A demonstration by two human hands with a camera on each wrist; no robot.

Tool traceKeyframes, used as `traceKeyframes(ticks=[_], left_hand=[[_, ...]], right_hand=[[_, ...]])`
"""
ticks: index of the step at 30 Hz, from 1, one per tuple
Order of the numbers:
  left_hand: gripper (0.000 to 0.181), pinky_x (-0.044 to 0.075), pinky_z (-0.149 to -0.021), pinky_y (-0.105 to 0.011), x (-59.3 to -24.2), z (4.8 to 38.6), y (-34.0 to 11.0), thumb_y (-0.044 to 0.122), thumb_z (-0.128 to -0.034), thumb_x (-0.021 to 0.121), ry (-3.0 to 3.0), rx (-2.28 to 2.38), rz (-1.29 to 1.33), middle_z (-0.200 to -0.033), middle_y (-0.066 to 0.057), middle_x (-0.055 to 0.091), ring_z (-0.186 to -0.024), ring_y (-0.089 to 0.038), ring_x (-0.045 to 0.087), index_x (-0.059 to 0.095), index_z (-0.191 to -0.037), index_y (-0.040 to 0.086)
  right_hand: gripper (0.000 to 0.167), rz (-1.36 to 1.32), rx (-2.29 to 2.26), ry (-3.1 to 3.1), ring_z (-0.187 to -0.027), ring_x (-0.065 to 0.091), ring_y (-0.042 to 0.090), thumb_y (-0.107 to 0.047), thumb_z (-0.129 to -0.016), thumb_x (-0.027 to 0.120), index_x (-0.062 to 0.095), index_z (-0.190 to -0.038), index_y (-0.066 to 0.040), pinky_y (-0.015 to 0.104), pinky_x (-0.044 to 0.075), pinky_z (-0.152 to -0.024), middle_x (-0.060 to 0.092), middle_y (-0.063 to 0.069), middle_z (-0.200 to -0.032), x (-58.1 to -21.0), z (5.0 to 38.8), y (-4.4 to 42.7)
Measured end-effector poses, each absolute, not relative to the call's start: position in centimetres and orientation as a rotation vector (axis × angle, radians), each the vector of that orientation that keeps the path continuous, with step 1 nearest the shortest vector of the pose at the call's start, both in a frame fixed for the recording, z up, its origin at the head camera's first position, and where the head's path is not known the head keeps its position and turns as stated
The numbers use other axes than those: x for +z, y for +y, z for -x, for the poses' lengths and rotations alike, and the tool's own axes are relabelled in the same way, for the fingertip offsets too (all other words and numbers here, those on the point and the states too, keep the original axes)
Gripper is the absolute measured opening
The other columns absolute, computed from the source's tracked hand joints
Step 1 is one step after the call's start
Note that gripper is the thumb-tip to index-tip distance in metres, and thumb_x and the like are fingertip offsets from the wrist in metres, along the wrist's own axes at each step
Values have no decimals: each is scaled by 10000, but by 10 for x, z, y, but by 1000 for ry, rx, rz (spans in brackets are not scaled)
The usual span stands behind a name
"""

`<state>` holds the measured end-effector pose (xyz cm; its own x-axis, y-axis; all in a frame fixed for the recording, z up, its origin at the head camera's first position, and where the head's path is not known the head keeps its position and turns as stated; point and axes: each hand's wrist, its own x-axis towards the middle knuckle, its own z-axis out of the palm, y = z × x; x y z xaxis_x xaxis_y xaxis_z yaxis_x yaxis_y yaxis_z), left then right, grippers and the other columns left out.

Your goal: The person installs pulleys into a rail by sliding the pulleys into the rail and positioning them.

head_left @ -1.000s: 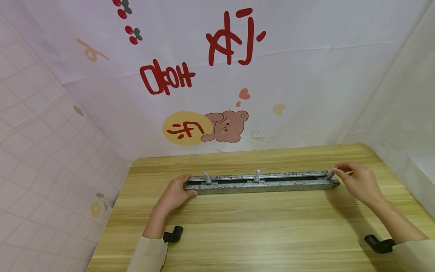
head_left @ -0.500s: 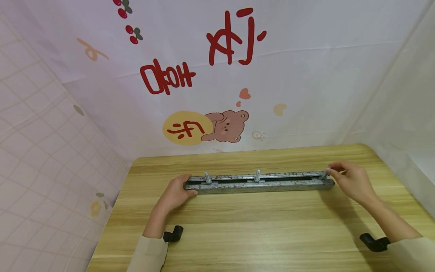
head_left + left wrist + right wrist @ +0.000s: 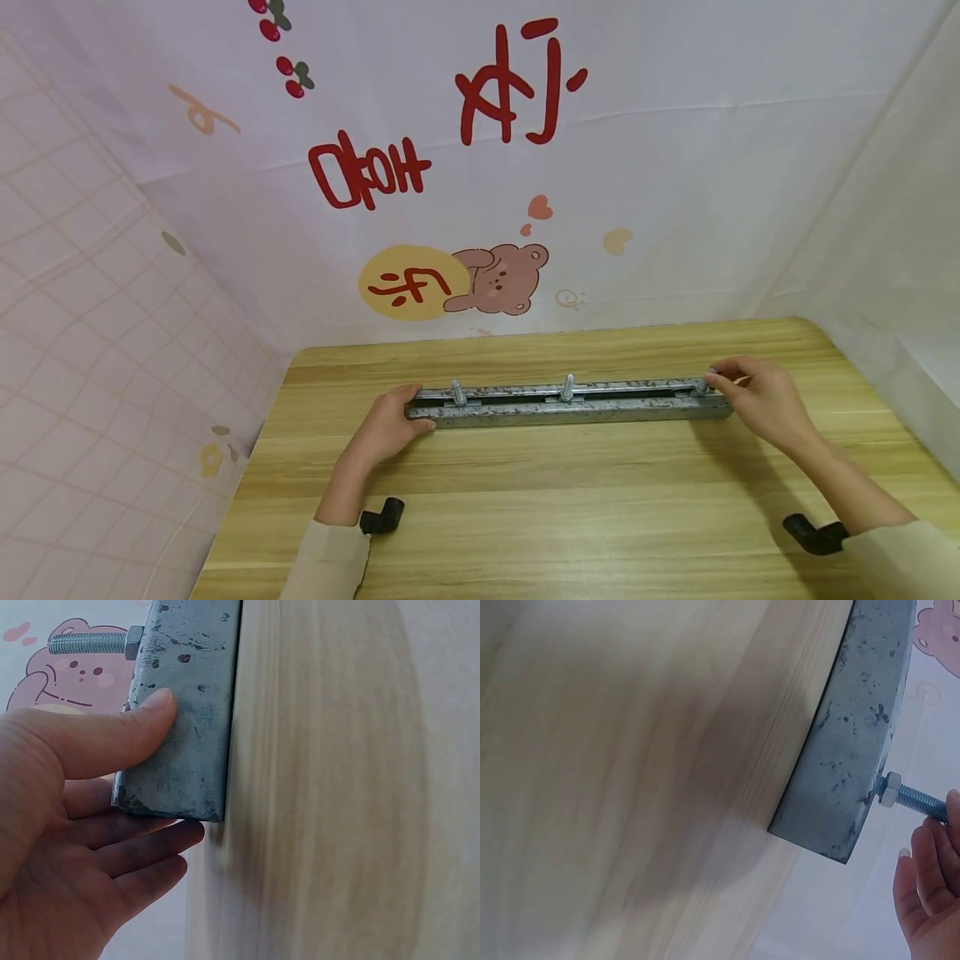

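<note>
A long slotted metal channel [image 3: 637,412], grey with dark specks, lies across the table with its slot facing up. My left hand [image 3: 386,425] grips its left end, the thumb lying on the near face in the left wrist view. At the other end, my right hand [image 3: 765,404] pinches the top of a threaded bolt [image 3: 921,802] between thumb and fingertips. A hex nut [image 3: 889,789] sits low on that bolt, against the channel's edge. Two more bolts, a middle one [image 3: 568,387] and a left one [image 3: 458,392], stand up from the slot.
The wood-grain table [image 3: 570,508] extends in front of the channel. A white printed cloth [image 3: 675,167] hangs behind it, and more cloth flanks both sides. Black angled pieces show near both cuffs, one by the left sleeve [image 3: 326,558].
My right hand has moved left, sliding its bolt along the slot inward from the channel's right end. The left hand and the other two bolts have stayed put.
</note>
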<state>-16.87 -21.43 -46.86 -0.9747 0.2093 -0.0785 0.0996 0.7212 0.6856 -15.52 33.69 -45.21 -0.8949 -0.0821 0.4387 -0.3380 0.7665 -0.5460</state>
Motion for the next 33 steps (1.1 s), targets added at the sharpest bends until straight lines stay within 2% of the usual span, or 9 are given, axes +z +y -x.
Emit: traceKeyframes(ticks=[6,22,33], left_hand=[[742,391,-1167,-592,-468,169,-214,130,-931,820,2770,1092,-248,-1565,-282,459,-1475,-458,392,453,-1538,-85],[741,392,-1168,-589,-468,168,-213,120,-930,817,2768,1105,-246,-1570,-278,455,-1476,-453,394,450,-1539,-88],[735,396,-1164,-590,-468,168,-213,125,-930,818,2775,1093,-241,-1567,-272,462,-1470,-450,405,459,-1539,-77]], right_hand=[[168,-351,902,-2575,-729,582,-58,4,-936,772,747,-1091,63,128,476,-574,754,194,-943,-453,156,334],[139,-378,876,-2574,-721,625,15,-10,-928,784,759,-1059,27,137,491,-593,757,143,-920,-451,156,321],[136,-394,883,-2586,-710,630,48,-22,-935,782,761,-1064,17,195,508,-561,762,128,-922,-451,156,315]])
